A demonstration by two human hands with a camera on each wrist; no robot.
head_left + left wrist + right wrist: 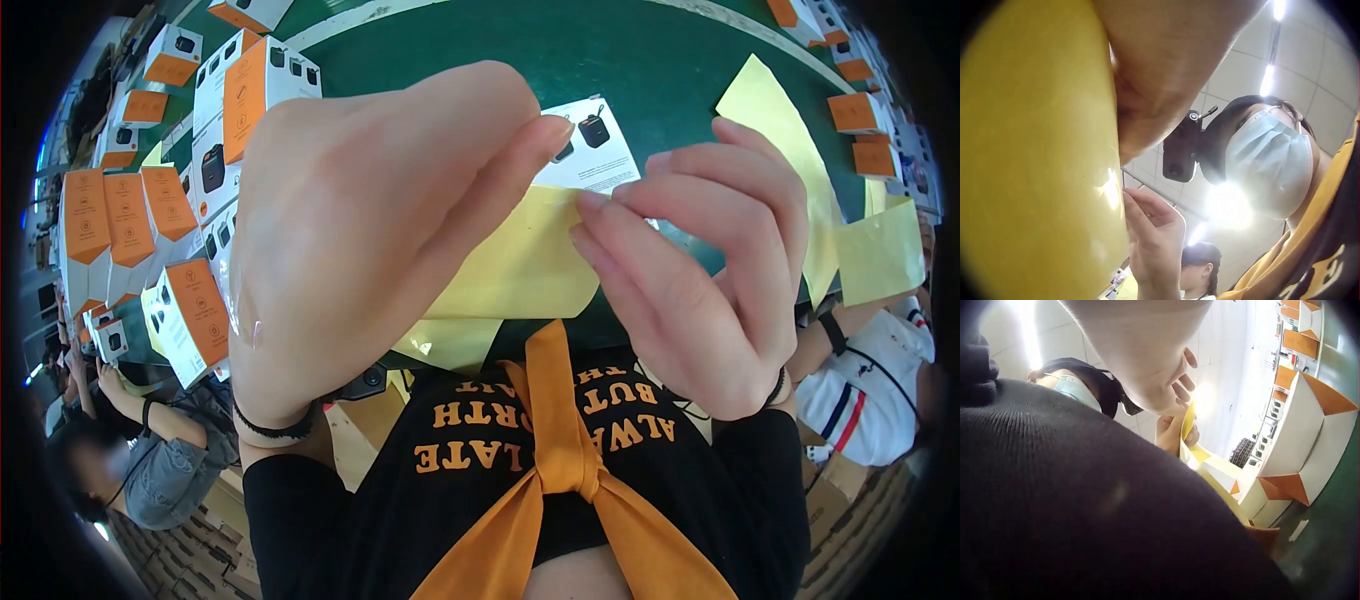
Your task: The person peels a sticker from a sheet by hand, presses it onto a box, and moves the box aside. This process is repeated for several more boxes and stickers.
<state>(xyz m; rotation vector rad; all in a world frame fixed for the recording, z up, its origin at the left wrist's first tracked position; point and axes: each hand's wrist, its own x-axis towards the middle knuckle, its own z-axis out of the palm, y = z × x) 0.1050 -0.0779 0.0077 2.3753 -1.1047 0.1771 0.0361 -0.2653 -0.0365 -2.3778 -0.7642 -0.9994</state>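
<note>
A glossy yellow sheet (520,265) spans the space between my two hands in the head view. My left hand (370,200) reaches over it from the left, thumb and fingers curled together in a pinch; its fingertips are partly hidden. From the right, my right hand (715,260) pinches the sheet's edge with bent fingers. The left wrist view shows the yellow sheet (1041,150) bowed up close, with my right hand (1157,234) at its edge. Behind the fingertips lies a white box (605,150) printed with black speakers.
White-and-orange boxes (195,310) stand in groups on the left of the green table (430,45). More yellow sheets (785,150) lie at the right. One person (185,450) sits at the left, and another in a white shirt (870,390) at the right.
</note>
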